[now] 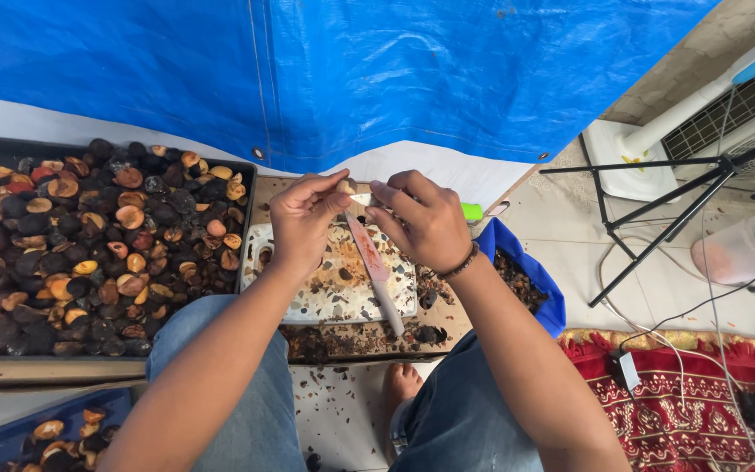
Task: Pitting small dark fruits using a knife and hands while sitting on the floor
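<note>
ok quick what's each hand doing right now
left hand: closed, pinching a small pale nut piece
right hand: closed around a knife

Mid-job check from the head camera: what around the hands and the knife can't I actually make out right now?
Head view:
- The small pale piece between the left hand and right hand: mostly covered by fingertips, too small to identify.
- The knife: its grip end is hidden inside the right hand.
- The white board: upper part hidden behind both hands.
- The tray of dark halved fruits: cut off by the left edge.
</note>
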